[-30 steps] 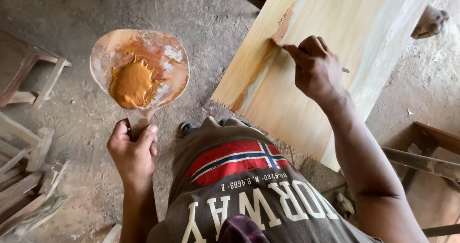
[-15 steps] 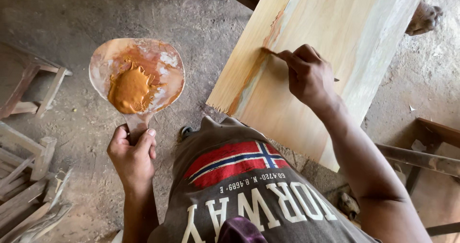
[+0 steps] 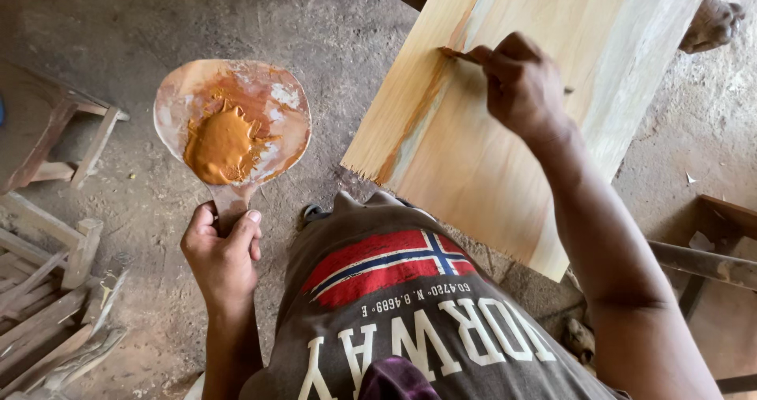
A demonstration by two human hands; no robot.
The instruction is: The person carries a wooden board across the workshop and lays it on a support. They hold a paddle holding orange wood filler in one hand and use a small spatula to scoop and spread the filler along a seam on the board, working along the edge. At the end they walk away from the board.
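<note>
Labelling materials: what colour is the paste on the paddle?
Orange-brown paste on the round wooden paddle; head view.

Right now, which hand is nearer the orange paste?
Left. The left hand grips the paddle's handle just below the orange paste; the right hand works at the wooden board.

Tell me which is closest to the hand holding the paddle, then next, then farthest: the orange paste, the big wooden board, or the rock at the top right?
From the left hand, in the head view:
1. Orange paste, just above the hand, on the paddle it holds.
2. Wooden board, to the right, past the shirt.
3. Rock, far off at the top right corner, behind the board.
</note>
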